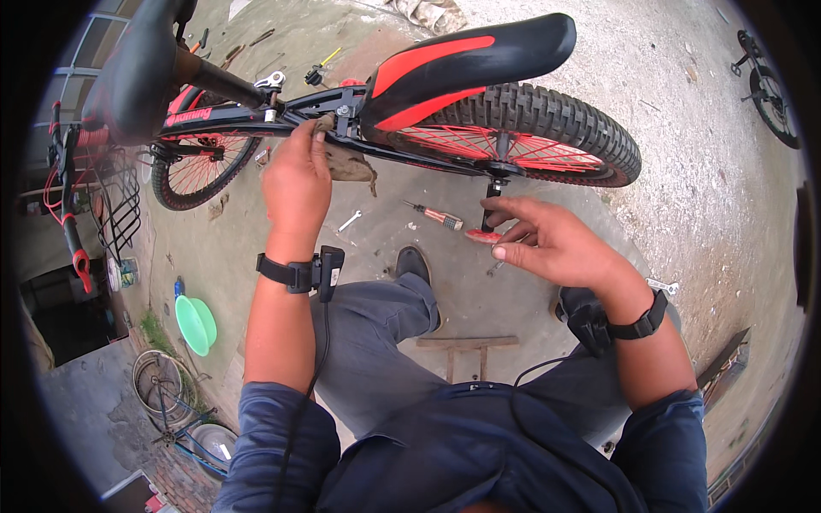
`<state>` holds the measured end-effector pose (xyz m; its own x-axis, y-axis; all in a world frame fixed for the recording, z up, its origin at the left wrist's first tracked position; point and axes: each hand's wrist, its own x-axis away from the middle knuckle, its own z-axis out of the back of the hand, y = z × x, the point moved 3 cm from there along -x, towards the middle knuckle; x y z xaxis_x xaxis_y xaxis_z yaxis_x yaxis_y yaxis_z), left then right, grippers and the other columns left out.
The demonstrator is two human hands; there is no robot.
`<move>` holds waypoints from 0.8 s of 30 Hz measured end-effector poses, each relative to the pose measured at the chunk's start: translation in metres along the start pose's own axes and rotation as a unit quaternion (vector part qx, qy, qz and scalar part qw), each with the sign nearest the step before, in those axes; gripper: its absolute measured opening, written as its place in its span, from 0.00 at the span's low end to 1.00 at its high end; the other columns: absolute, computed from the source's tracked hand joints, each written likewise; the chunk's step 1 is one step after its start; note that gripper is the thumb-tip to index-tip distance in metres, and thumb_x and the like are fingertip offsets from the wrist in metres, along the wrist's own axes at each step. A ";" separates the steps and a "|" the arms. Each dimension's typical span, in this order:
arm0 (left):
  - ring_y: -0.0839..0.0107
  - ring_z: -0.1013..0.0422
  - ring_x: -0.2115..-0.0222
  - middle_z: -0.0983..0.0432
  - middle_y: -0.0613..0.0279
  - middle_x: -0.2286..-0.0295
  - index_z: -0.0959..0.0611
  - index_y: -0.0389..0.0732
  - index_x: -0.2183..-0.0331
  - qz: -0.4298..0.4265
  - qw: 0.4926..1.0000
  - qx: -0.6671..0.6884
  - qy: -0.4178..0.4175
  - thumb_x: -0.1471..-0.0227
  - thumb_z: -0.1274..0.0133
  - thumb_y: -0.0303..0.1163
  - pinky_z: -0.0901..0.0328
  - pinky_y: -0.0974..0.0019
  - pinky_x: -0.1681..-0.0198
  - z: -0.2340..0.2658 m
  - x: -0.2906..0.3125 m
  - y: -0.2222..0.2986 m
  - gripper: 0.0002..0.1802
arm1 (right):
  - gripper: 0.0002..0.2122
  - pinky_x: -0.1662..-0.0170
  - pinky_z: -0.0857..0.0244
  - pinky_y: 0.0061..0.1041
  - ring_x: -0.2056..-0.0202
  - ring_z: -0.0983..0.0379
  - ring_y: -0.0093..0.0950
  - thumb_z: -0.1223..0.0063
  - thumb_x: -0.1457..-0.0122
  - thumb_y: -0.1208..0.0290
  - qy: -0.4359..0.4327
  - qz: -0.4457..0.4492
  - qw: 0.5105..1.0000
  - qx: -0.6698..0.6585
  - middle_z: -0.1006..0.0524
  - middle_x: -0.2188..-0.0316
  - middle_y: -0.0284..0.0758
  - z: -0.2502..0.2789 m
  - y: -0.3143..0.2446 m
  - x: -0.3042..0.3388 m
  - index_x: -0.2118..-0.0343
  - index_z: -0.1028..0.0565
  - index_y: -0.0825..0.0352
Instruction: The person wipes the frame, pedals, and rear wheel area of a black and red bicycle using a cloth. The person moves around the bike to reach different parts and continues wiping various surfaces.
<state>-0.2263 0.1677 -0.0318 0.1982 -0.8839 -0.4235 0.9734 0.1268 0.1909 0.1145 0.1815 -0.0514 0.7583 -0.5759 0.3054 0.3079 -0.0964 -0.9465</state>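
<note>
Rag (pixel 350 166), seemingly, hangs from left hand (pixel 296 184); right hand (pixel 560 244) near bike wheel (pixel 552 124)

- The floor (pixel 376 248) was grey, paler and rougher at the right.
- A bicycle (pixel 376 107) stood on it.
- A wrench (pixel 350 221) and a screwdriver (pixel 440 216) lay apart.
- A green basin (pixel 197 325) sat at the left.

Left fingers (pixel 319 156) pinched; right fingers (pixel 519 209) parted, bent
</note>
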 end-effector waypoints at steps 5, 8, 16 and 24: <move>0.50 0.21 0.68 0.18 0.53 0.66 0.19 0.47 0.51 -0.072 0.984 -0.085 -0.139 0.37 0.46 0.39 0.28 0.51 0.67 -0.017 0.004 0.021 0.15 | 0.29 0.52 0.26 0.30 0.56 0.20 0.30 0.37 0.37 0.68 -0.003 0.013 1.000 0.005 0.23 0.51 0.43 -0.002 0.001 0.001 0.35 0.34 0.70; 0.49 0.21 0.69 0.18 0.52 0.69 0.20 0.46 0.51 -0.059 0.976 -0.093 -0.189 0.38 0.47 0.39 0.28 0.48 0.67 -0.024 0.005 0.030 0.16 | 0.30 0.52 0.26 0.30 0.56 0.20 0.30 0.37 0.37 0.68 0.002 0.012 1.000 -0.007 0.23 0.51 0.43 -0.001 0.002 0.001 0.35 0.34 0.70; 0.48 0.21 0.71 0.18 0.50 0.74 0.19 0.44 0.52 -0.059 0.959 -0.173 -0.215 0.38 0.50 0.39 0.29 0.46 0.69 -0.024 -0.004 0.030 0.15 | 0.30 0.52 0.26 0.30 0.57 0.20 0.30 0.36 0.38 0.68 -0.008 0.015 1.000 -0.005 0.23 0.51 0.43 -0.001 0.004 0.004 0.36 0.34 0.71; 0.52 0.21 0.77 0.19 0.52 0.75 0.23 0.44 0.47 -0.020 0.972 -0.157 -0.175 0.38 0.49 0.39 0.28 0.50 0.76 -0.051 0.033 0.046 0.20 | 0.30 0.51 0.26 0.30 0.56 0.21 0.28 0.37 0.37 0.68 -0.010 0.005 1.000 -0.008 0.23 0.50 0.43 0.002 -0.001 0.004 0.35 0.35 0.71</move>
<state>-0.1694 0.1672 -0.0825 0.1611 -0.9831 -0.0875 0.9777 0.1711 -0.1220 0.1187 0.1811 -0.0494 0.7728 -0.5607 0.2972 0.2906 -0.1036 -0.9512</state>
